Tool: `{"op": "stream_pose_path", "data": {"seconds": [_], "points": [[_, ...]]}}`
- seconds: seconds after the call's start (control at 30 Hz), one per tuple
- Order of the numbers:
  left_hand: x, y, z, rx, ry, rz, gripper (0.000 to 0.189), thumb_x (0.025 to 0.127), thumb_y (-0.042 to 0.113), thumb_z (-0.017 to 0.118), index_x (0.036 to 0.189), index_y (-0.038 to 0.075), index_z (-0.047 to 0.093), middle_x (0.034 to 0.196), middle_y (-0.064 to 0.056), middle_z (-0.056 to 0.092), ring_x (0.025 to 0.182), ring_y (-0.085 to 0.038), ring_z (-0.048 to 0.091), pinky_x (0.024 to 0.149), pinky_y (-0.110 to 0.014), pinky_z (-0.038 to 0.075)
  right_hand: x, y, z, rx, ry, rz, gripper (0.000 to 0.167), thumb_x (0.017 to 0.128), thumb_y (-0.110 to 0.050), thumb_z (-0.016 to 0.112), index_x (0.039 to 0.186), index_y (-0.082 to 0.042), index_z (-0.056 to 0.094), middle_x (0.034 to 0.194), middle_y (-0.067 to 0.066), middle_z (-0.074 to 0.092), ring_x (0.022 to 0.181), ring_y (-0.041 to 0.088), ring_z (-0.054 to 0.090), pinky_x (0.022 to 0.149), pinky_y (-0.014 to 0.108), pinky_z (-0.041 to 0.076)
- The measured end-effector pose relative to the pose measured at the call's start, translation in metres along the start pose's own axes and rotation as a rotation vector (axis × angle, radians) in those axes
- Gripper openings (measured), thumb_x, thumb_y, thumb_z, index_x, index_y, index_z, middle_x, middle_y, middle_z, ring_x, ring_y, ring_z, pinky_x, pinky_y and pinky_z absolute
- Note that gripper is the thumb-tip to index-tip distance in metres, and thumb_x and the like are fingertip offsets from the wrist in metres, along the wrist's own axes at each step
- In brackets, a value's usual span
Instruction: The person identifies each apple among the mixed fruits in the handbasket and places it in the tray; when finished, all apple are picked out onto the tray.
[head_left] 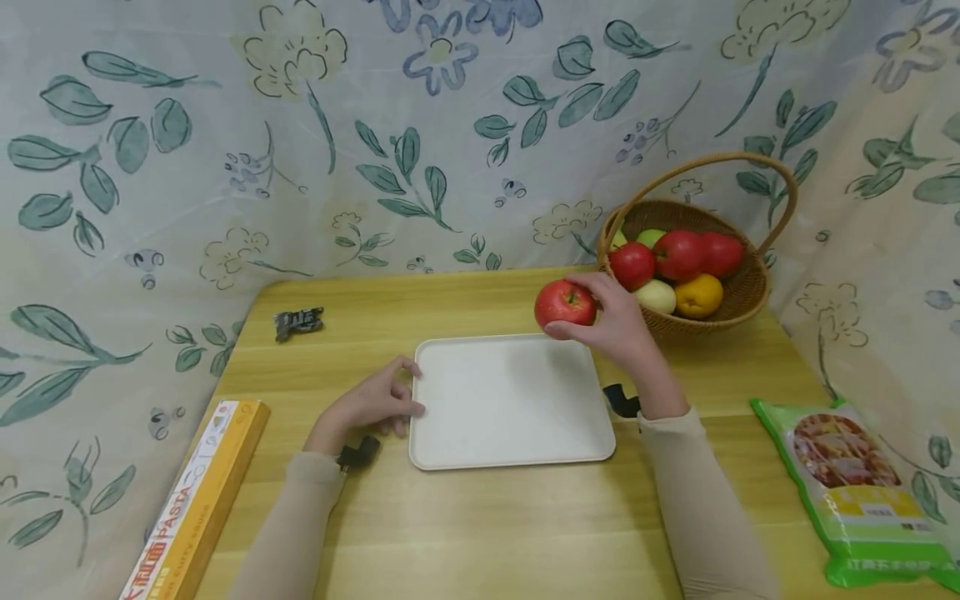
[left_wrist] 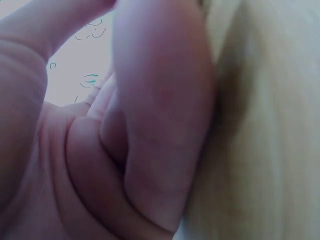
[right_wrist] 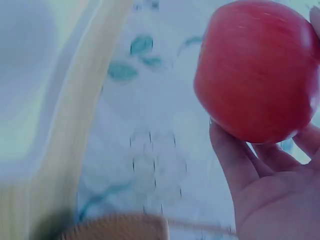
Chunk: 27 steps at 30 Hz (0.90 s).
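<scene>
My right hand (head_left: 617, 323) holds a red apple (head_left: 566, 304), fingers and thumb round its side, above the far right edge of a white tray (head_left: 510, 404). In the right wrist view the apple (right_wrist: 257, 72) sits on the fingertips. My left hand (head_left: 375, 398) grips the tray's left edge, thumb and index fingertips at the rim. Its other fingers are curled in the left wrist view, where the tray is hidden. To the right stands a wicker basket (head_left: 750, 300) with red apples (head_left: 678, 255), an orange (head_left: 699, 296) and pale green and whitish fruit (head_left: 655, 297).
A yellow pasta box (head_left: 202, 500) lies at the table's left edge, a green food bag (head_left: 862, 492) at the right. Near the back left is a small black object (head_left: 298, 323). A floral curtain (head_left: 420, 150) hangs behind the wooden table (head_left: 495, 533).
</scene>
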<state>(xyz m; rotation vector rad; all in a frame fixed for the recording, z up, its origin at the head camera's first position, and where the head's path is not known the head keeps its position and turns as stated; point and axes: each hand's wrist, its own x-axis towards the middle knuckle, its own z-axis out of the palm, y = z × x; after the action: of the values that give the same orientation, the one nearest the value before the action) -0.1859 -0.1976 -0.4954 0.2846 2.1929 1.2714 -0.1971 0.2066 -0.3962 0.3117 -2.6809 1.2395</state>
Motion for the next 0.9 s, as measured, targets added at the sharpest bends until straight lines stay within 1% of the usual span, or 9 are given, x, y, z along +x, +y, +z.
{"op": "stream_pose_path", "data": {"seconds": [0.17,0.3,0.37,0.47,0.67,0.9], "points": [[-0.001,-0.001,-0.001,-0.003,0.002,0.001,0.063,0.093,0.023,0.083,0.140,0.016,0.041,0.080,-0.008,0.070,0.057,-0.018,0.068,0.051,-0.027,0.052,0.013,-0.021,0.051,0.006,-0.132,0.005,0.076,0.082,-0.045,0.091,0.147,-0.022,0.058,0.147,0.005,0.058,0.135,0.033,0.054,0.104,0.059,0.056],[0.000,-0.001,-0.002,-0.010,-0.001,-0.004,0.062,0.093,0.024,0.083,0.138,0.016,0.041,0.080,-0.008,0.071,0.057,-0.019,0.068,0.051,-0.028,0.052,0.019,-0.032,0.091,0.034,-0.221,0.000,0.078,0.080,-0.046,0.092,0.147,-0.024,0.058,0.145,0.002,0.058,0.133,0.031,0.056,0.102,0.054,0.059],[0.000,-0.001,-0.002,-0.016,-0.002,-0.006,0.062,0.092,0.025,0.084,0.137,0.017,0.042,0.081,-0.008,0.071,0.057,-0.019,0.069,0.051,-0.028,0.052,0.021,-0.037,0.108,0.053,-0.264,0.001,0.078,0.080,-0.046,0.092,0.147,-0.024,0.058,0.144,0.001,0.058,0.132,0.030,0.057,0.101,0.053,0.060],[0.000,-0.001,-0.002,-0.023,-0.008,-0.004,0.062,0.092,0.025,0.083,0.137,0.017,0.041,0.081,-0.008,0.072,0.057,-0.019,0.069,0.051,-0.028,0.052,0.022,-0.039,0.129,0.053,-0.301,0.001,0.076,0.080,-0.044,0.092,0.146,-0.023,0.059,0.143,0.001,0.059,0.129,0.029,0.059,0.099,0.052,0.060],[0.001,-0.002,0.000,-0.025,-0.016,0.001,0.061,0.093,0.025,0.083,0.136,0.016,0.041,0.081,-0.008,0.072,0.057,-0.019,0.069,0.050,-0.027,0.051,0.021,-0.038,0.156,-0.010,-0.370,-0.013,0.077,0.081,-0.044,0.091,0.147,-0.022,0.059,0.142,0.003,0.059,0.125,0.027,0.060,0.100,0.049,0.059],[0.000,-0.002,-0.001,-0.023,-0.002,-0.001,0.061,0.093,0.026,0.083,0.136,0.016,0.042,0.081,-0.008,0.071,0.057,-0.019,0.068,0.051,-0.027,0.051,0.021,-0.036,0.168,0.021,-0.361,-0.013,0.076,0.080,-0.041,0.092,0.146,-0.021,0.059,0.143,0.003,0.058,0.125,0.026,0.060,0.102,0.049,0.059]]}}
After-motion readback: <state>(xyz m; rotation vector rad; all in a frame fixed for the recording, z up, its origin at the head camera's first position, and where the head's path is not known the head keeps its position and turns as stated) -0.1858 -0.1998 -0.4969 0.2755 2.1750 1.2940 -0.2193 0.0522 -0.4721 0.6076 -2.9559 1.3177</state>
